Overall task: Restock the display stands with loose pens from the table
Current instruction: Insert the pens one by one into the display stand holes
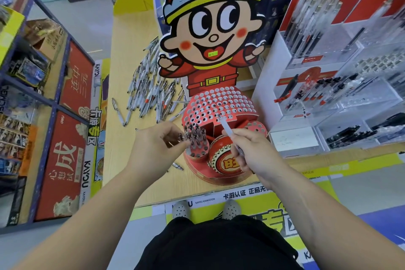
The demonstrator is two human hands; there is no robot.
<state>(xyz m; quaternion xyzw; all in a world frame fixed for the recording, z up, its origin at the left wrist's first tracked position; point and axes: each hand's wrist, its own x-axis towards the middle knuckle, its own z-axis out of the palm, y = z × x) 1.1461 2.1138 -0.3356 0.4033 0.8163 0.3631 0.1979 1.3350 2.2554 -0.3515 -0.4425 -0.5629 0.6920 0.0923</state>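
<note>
I have one pen in hand at the red display stand (pixel 219 103).

My right hand (pixel 249 149) pinches a white pen (pixel 226 127), its long axis slanting away from me and slightly left, far end over the stand's perforated dome. My left hand (pixel 157 144) has curled fingertips against the upright pens in the small round holder (pixel 195 140) at the stand's front left; I cannot tell whether they grip one. The loose pens (pixel 151 90) lie heaped on the table (pixel 122 160), left of the stand, mostly pointing lengthwise away from me.
</note>
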